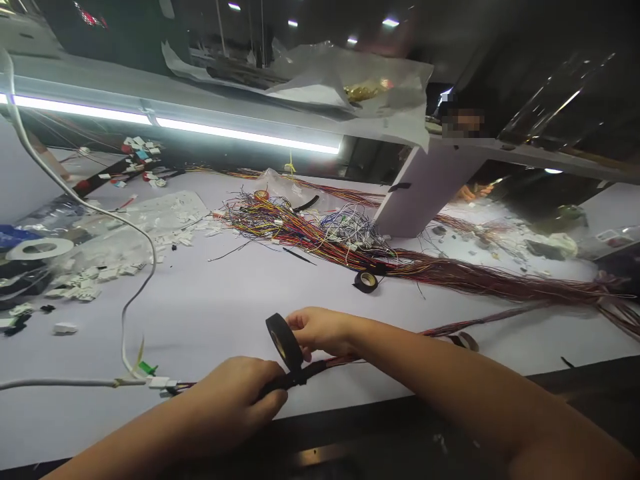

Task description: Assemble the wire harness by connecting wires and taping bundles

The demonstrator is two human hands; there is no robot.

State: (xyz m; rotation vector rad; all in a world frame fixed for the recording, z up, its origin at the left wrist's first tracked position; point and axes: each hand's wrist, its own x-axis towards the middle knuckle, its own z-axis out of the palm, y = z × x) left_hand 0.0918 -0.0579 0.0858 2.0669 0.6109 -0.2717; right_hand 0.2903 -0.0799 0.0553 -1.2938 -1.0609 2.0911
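Note:
My left hand (235, 397) is closed around a thin bundle of wires (340, 362) near the table's front edge, where the bundle is wrapped in black tape. My right hand (320, 331) grips a roll of black tape (283, 342), held upright just above the bundle and touching it. The bundle's left end carries a white connector (159, 383) with a green tag, beside a white cable (60, 384). To the right the bundle runs under my right forearm.
A big heap of coloured wires (350, 243) stretches across the white table (210, 313) to the right edge. A second tape roll (367, 281) lies mid-table. White connectors (80, 283) and a white tape ring (40, 249) lie at the left. A light bar hangs above.

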